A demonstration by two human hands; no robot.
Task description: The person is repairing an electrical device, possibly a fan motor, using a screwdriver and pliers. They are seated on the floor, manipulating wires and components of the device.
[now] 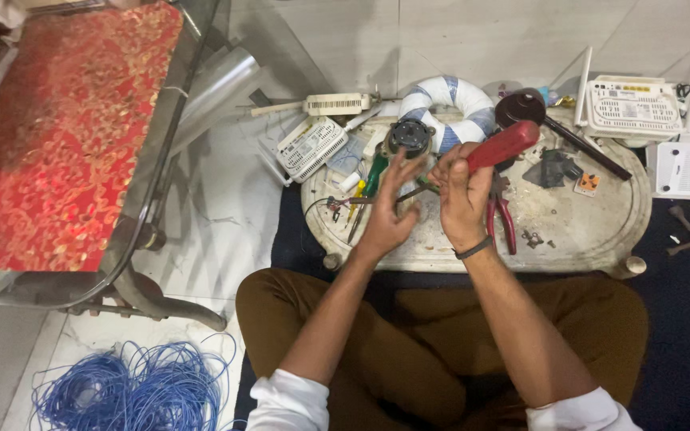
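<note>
A: What is the right hand [463, 191] doing?

B: Its fingers are clamped round a screwdriver with a thick red plastic handle [503, 145]. The handle sticks up and away from the fist, and a thin dark metal shaft [410, 192] runs out the other side toward the left hand [387, 209]. The tool sits just above the near half of the low oval desk with a worn pale top [592, 227].

A: And the left hand?

B: Open, fingers spread and apart, palm turned toward the shaft tip. It looks to touch or nearly touch the tip; I cannot tell which.

A: How would that screwdriver handle?

B: My guess is light and stiff. The fat handle should give a sure hold, and that is the place to take it. The bare shaft is thin and probably slick, poor for gripping, and the tip could prick a palm.

A: What lies about on the desk?

B: At its far edge, a small round dark motor-like part [409, 136] rests against a ring wrapped in white and blue tape [450, 104]. Red-handled pliers [501, 220] lie just beside the right wrist. A white router with upright antennas [634, 105] stands at the desk's far right end, and a white vented box [310, 147] lies at its left end.

A: Off the desk?

B: A tangle of blue wire [133, 388] lies on the floor, well to its left and nearer the person.
</note>
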